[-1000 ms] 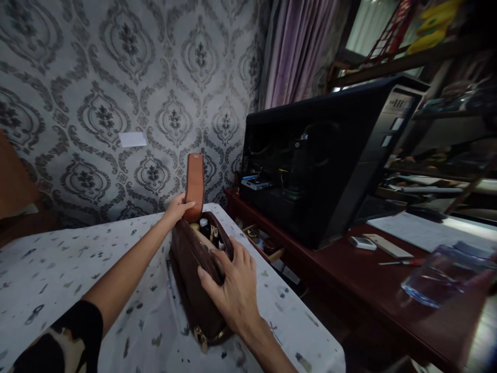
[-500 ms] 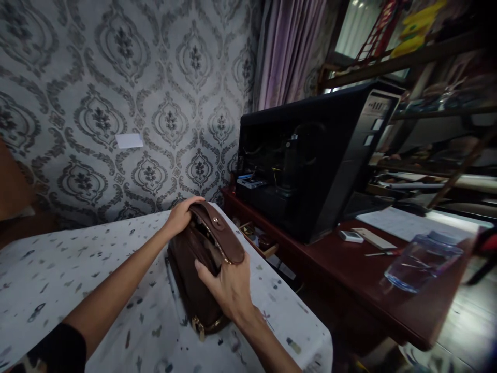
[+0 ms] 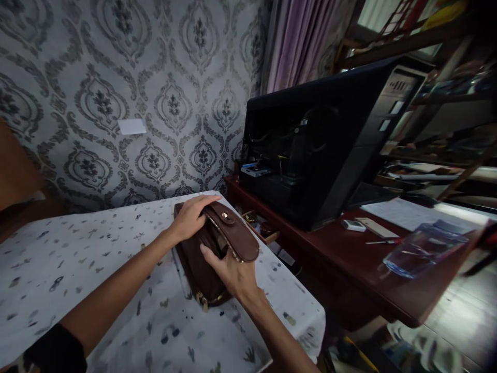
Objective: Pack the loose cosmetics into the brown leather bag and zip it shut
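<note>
**Left hand (image 3: 189,218) and right hand (image 3: 236,272) on a boxy dark-brown leather-look bag (image 3: 194,259)**

In the head view, the bag sits near the far right edge of a tabletop (image 3: 112,269) covered in a white cloth with small printed motifs. Its long, rounded dark-brown flap (image 3: 238,235), with a shiny metal snap, lies over the top, leaving a dark gap along the near side. Gold-coloured metal zip pulls (image 3: 203,300) hang at the near end.

The left hand lies across the far end of the bag, fingers reaching over the top and thumb beside the flap; whether its grip is clamped there I cannot tell. The right hand is at the near end, thumb raised by the gap and fingers mostly hidden behind the flap, so how firmly its grip closes cannot be told either.

To the right, on a dark red, glossy tabletop (image 3: 334,259), stand a large black computer case (image 3: 306,155) and a clear, blue-tinted plastic container (image 3: 425,248). White paper sheets (image 3: 404,213) lie behind the container. Behind the bag rises a grey damask-patterned wall (image 3: 104,67).
</note>
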Demonstrator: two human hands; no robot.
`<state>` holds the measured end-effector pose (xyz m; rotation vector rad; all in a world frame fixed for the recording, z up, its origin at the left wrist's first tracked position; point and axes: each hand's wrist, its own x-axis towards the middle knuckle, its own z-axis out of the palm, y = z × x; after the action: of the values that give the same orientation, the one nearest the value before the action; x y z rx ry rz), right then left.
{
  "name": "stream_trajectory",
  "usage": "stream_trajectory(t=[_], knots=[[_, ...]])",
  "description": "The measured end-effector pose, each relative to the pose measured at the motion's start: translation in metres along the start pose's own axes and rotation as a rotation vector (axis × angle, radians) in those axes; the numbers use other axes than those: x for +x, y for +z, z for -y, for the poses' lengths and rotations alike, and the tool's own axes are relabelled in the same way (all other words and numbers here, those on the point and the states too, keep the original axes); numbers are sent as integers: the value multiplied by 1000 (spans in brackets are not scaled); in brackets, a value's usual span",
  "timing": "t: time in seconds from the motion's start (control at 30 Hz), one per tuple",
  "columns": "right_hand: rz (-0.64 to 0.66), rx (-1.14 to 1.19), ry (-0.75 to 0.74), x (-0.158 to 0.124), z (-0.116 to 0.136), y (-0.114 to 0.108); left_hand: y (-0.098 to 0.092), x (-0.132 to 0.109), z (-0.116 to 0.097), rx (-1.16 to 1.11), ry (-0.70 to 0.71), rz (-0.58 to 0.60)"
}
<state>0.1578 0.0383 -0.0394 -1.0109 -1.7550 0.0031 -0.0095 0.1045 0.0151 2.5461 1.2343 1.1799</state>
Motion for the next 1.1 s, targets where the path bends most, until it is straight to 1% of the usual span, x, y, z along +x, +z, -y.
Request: stream_trajectory(t=[0.1, 0.2, 0.27, 0.4, 0.47, 0.53, 0.63, 0.77, 0.87, 1.0, 1.1], knots=[[41, 79, 20, -3, -4, -3, 4, -7, -9, 18, 15, -45], [78, 202, 65, -11, -10, -11, 7, -9, -8, 33, 3, -76], [96, 295, 119, -20, -15, -18, 8, -9, -5, 44, 1, -74], [83, 488, 250, -40, -24, -28, 9, -9, -4, 80, -30, -72], [74, 562, 277, -46, -26, -30, 9, -9, -4, 97, -36, -58], [62, 584, 272, -49, -28, -30, 8, -9, -3, 121, -48, -33], [69, 468, 240, -50, -29, -29, 8, -10, -2, 157, -86, -3], [85, 205, 135, -46, -28, -26, 9, -12, -3, 186, -114, 13], [98, -11, 57, -38, -22, -21, 9, -13, -6, 205, -123, 20], [160, -236, 57, -20, -6, -12, 9, -13, -9, 193, -141, 32], [197, -300, 79, -8, 4, -7, 7, -13, -8, 135, -162, 40]])
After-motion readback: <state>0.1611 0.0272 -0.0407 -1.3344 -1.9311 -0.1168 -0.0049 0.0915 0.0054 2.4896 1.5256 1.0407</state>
